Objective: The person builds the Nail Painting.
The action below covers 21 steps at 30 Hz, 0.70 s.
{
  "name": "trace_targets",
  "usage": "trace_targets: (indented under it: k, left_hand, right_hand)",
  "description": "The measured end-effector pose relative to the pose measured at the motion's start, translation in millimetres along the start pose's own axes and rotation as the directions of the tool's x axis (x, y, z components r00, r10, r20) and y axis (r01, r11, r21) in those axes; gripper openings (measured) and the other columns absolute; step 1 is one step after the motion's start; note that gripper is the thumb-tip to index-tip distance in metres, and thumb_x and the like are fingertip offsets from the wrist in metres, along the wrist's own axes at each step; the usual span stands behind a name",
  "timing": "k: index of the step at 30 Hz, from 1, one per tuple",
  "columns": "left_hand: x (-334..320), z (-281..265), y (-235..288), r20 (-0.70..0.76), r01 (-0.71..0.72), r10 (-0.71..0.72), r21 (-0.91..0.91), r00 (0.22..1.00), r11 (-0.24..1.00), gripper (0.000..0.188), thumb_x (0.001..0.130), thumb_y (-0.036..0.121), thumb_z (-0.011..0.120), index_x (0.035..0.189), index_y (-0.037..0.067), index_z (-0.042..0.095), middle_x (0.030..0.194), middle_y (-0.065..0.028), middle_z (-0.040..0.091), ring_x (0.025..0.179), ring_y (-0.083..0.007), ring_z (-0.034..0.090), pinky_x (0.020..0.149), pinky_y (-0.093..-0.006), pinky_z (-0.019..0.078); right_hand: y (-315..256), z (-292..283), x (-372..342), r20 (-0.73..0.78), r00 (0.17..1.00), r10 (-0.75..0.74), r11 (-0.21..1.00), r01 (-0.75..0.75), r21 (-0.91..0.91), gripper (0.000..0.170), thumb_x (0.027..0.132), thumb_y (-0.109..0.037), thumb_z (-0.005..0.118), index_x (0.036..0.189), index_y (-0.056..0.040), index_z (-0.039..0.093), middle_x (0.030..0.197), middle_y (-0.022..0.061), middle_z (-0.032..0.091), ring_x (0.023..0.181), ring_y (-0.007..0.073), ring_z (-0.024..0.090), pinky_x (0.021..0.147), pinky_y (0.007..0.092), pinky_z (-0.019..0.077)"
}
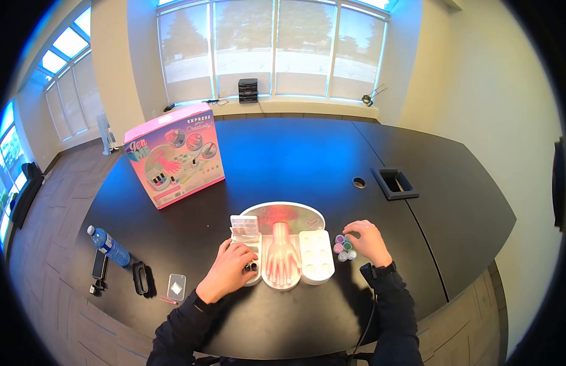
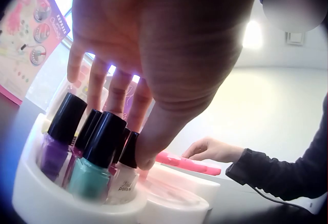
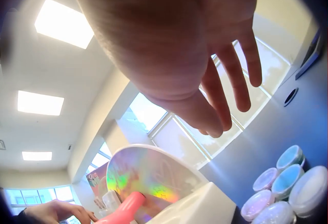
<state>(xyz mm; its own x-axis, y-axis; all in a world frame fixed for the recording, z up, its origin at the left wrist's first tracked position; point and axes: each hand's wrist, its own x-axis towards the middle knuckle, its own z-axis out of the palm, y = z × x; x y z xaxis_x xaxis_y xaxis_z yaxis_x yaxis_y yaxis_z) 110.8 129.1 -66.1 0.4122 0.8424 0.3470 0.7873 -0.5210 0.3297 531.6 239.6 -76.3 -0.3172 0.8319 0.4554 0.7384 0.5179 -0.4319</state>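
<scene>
My left hand (image 1: 228, 268) is over the left compartment (image 2: 31, 196) of a white manicure station, fingers reaching down behind several black-capped nail polish bottles. Among them are a purple bottle (image 2: 54, 154), a teal bottle (image 2: 89, 178) and a pale bottle (image 2: 123, 183); the thumb tip lies right at the pale one's cap. In the station's middle lies a pink model hand (image 1: 283, 259) with fingers toward me. My right hand (image 1: 368, 241) hovers with relaxed fingers beside a cluster of small round pots (image 3: 287, 183), holding nothing.
A shiny rounded panel (image 1: 310, 218) backs the station, with a white welled tray (image 1: 317, 259) on its right. A clear compartment case (image 1: 244, 230) stands at its left. Farther out are a pink box (image 1: 179, 158), a water bottle (image 1: 112, 249) and a small clear case (image 1: 176, 287).
</scene>
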Motion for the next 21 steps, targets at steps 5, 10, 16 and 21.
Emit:
trace_targets:
  k: [5, 10, 16, 21]
  left_hand:
    - [-5.4, -7.6, 5.0, -0.047, 0.024, -0.025, -0.012, 0.999, 1.000, 0.035, 0.086, 0.021, 0.089, 0.117, 0.011, 0.075, 0.122, -0.0085, 0.070, 0.129, -0.0318, 0.063, 0.128, -0.0567, 0.0349]
    - [-10.8, -12.8, 5.5, -0.131, 0.050, -0.054, -0.031, 0.990, 0.998, 0.033, 0.089, 0.022, 0.088, 0.117, 0.010, 0.076, 0.121, -0.0080, 0.069, 0.129, -0.0306, 0.063, 0.128, -0.0581, 0.0352]
    - [-16.3, -15.6, 4.4, -0.235, 0.072, -0.080, -0.041, 0.969, 0.997, 0.027, 0.089, 0.018, 0.085, 0.112, 0.008, 0.075, 0.118, -0.0094, 0.069, 0.122, -0.0326, 0.065, 0.125, -0.0579, 0.0382]
    - [-20.8, -18.3, 6.6, -0.296, 0.056, -0.073, -0.064, 0.952, 0.996, 0.024, 0.088, 0.012, 0.085, 0.109, 0.006, 0.074, 0.115, -0.0096, 0.071, 0.118, -0.0338, 0.066, 0.120, -0.0548, 0.0428]
  right_hand:
    - [13.9, 18.1, 1.9, 0.095, 0.995, 0.019, 0.994, -0.008, -0.111, 0.012, 0.085, -0.009, 0.077, 0.094, -0.0090, 0.086, 0.101, 0.0069, 0.083, 0.102, 0.0341, 0.074, 0.094, 0.0460, 0.0590]
    - [27.8, 33.9, 2.2, 0.102, 0.993, -0.063, 0.983, 0.079, -0.168, 0.014, 0.083, -0.010, 0.075, 0.090, -0.0103, 0.087, 0.099, 0.0063, 0.083, 0.100, 0.0338, 0.074, 0.093, 0.0460, 0.0590]
    - [26.7, 38.7, 8.1, 0.088, 0.994, -0.068, 0.984, 0.081, -0.158, 0.013, 0.083, -0.015, 0.077, 0.089, -0.0102, 0.088, 0.095, 0.0066, 0.083, 0.097, 0.0335, 0.073, 0.095, 0.0470, 0.0570]
    - [27.3, 42.4, 10.9, 0.089, 0.996, -0.002, 0.982, 0.019, -0.186, 0.010, 0.082, -0.016, 0.080, 0.087, -0.0101, 0.087, 0.090, 0.0094, 0.081, 0.095, 0.0342, 0.073, 0.095, 0.0475, 0.0562]
